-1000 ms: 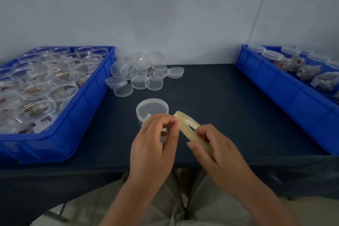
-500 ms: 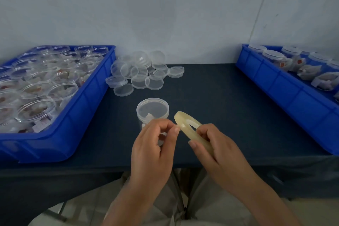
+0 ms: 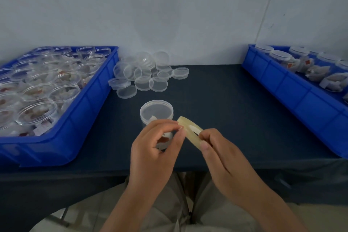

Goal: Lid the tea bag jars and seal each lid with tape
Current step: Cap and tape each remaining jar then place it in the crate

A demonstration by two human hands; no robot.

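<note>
My right hand (image 3: 226,158) grips the tape roll (image 3: 190,132); my left hand (image 3: 156,149), fingers curled, pinches its upper edge, just in front of the lidded jar (image 3: 156,110) standing on the table (image 3: 235,109).

Dark table (image 3: 226,118), seemingly cloth-covered, bears bins (image 3: 90,111), lids (image 3: 143,73), one jar (image 3: 156,111).

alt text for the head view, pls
A right hand holds a roll of tape while the left hand pinches at its rim, in front of a lidded jar on a table. The left bin and right bin, blue, hold jars; loose lids lie beyond.
</note>
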